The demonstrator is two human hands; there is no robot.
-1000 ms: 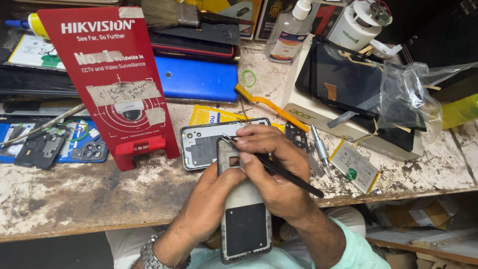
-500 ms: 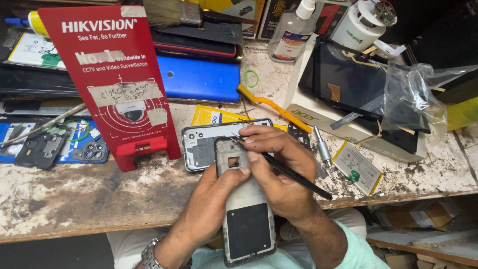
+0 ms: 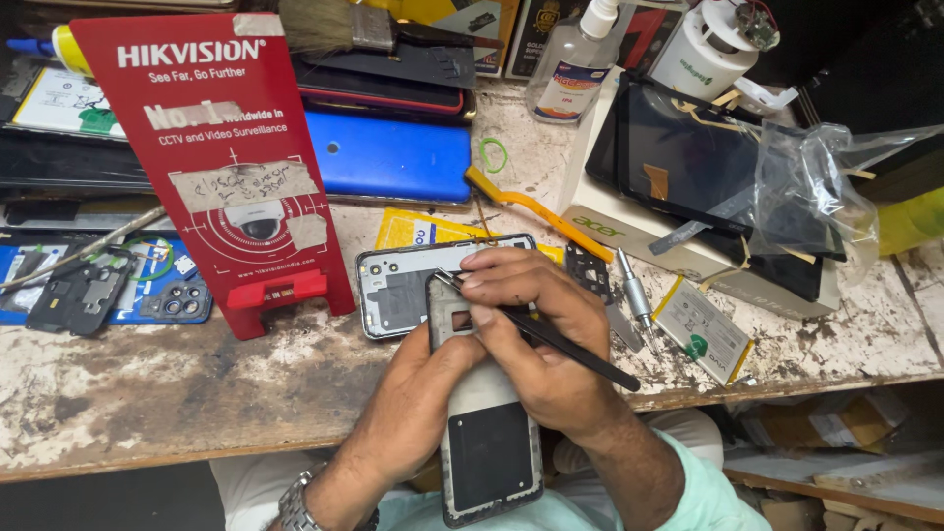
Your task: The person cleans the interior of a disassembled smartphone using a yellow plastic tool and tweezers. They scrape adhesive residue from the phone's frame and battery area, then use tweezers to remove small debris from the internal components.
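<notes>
Head view: left hand [image 3: 418, 388] grips the opened phone [image 3: 482, 433] from its left side, fingers wrapped on it, holding it upright over the workbench's [image 3: 147, 393] front edge. Right hand [image 3: 536, 329] pinches black tweezers [image 3: 551, 339], fingers clamped together on them, tip touching the phone's top near the camera cutout. Grey back cover [image 3: 403, 285] lies flat just behind the hands. Red stand card [image 3: 216, 167] left, blue phone case [image 3: 393, 157] toward the back edge, screwdriver [image 3: 634, 295] and battery [image 3: 700, 327] right.
</notes>
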